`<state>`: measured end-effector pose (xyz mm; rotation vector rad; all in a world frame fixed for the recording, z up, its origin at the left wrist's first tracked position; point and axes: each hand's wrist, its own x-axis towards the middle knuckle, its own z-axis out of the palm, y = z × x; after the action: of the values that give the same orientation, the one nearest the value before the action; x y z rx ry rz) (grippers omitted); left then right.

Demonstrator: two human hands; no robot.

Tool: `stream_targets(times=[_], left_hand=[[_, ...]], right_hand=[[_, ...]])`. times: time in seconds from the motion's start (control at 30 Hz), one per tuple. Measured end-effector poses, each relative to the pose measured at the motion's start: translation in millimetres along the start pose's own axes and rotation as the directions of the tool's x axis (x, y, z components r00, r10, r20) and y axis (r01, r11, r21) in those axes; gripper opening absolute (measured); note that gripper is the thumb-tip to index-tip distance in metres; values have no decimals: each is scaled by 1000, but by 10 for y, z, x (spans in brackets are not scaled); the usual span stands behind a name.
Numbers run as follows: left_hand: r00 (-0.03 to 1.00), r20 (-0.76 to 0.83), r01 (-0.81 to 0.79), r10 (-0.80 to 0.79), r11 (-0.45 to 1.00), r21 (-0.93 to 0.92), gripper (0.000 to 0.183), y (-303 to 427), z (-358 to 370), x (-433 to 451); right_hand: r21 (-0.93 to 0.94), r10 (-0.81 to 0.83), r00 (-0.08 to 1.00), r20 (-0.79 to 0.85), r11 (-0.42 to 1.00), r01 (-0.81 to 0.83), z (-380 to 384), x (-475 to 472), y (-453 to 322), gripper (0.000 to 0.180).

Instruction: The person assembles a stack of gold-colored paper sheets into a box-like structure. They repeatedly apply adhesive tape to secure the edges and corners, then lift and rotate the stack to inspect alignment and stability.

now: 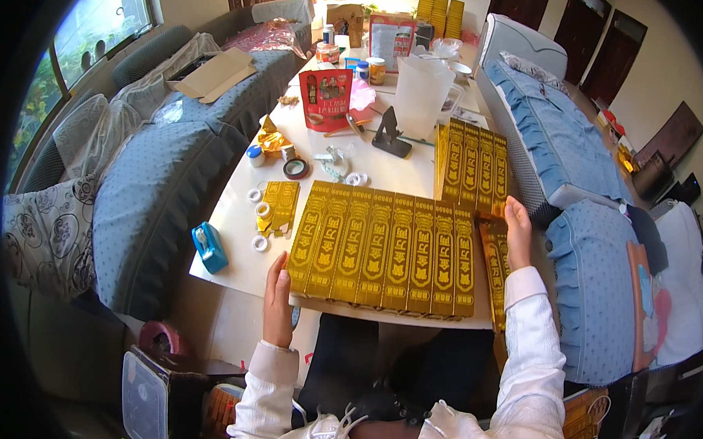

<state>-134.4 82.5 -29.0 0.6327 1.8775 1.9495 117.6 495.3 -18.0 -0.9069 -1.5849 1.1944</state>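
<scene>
A row of several narrow gold paper boxes with printed characters [385, 253] lies side by side at the table's near edge. Against the left end of that row rests my left hand [278, 310], its fingers upright and holding nothing. My right hand [518, 232] is raised beyond the right end, beside a separate gold printed piece [493, 264] that slants down over the table's right edge; whether the hand touches it, I cannot tell. A second block of gold boxes [477, 160] sits behind, at the right. Flat gold pieces [280, 204] lie left of the row.
On the white table [241, 185] are a blue tape dispenser [209, 247], white tape rolls [260, 244], a black tape roll [295, 169], a red pouch [325, 100], a black stand [391, 136] and a translucent pitcher [421, 96]. Blue-covered sofas [157, 211] flank it.
</scene>
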Motion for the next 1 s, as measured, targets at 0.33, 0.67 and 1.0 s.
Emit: stream_targets(times=[0.33, 0.67, 1.0], left_hand=[[992, 115, 55, -45, 995, -88, 56, 29, 11, -25], [990, 137, 46, -25, 987, -156, 56, -190, -15, -256], [1000, -8, -26, 24, 922, -386, 56, 264, -116, -408]], right_hand=[[-104, 11, 988, 155, 995, 5, -110, -860, -88, 54], [-42, 291, 896, 335, 955, -295, 113, -1631, -290, 87], [76, 67, 944, 324, 993, -96, 256, -1823, -842, 77]])
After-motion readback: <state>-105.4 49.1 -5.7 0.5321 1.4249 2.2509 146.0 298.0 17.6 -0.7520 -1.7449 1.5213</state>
